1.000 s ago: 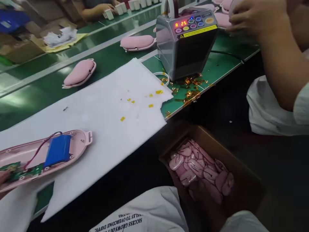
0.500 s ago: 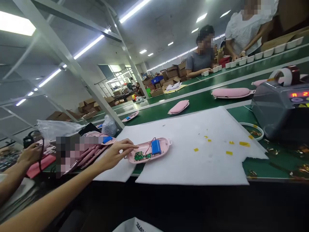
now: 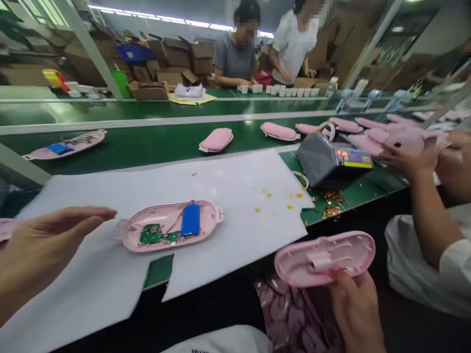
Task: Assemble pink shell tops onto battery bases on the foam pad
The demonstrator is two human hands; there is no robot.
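Observation:
On the white foam sheet (image 3: 235,181) lies an open pink plastic casing half (image 3: 208,228), inner side up. Inside it are a blue battery pack (image 3: 190,220), green circuit boards (image 3: 151,234) and thin wires. My left hand (image 3: 55,245) is at the casing's left end, thumb and fingertips pressed together. A thin dark wire seems to run from these fingertips into the casing. Past the table's front edge, my right hand (image 3: 355,299) grips a second pink casing half (image 3: 290,267), its hollow side facing me and without electronics inside.
A grey tape dispenser (image 3: 318,162) stands to the right, with yellow tape bits nearby. Closed pink casings (image 3: 217,139) and an open one (image 3: 79,143) lie on the green belt (image 3: 162,142). A neighbour's hands (image 3: 412,157) hold pink parts. A bag of pink parts (image 3: 287,314) is below.
The view has swung right and down. My left hand has moved off the casing's left end. My right hand has come into view with a pink casing half.

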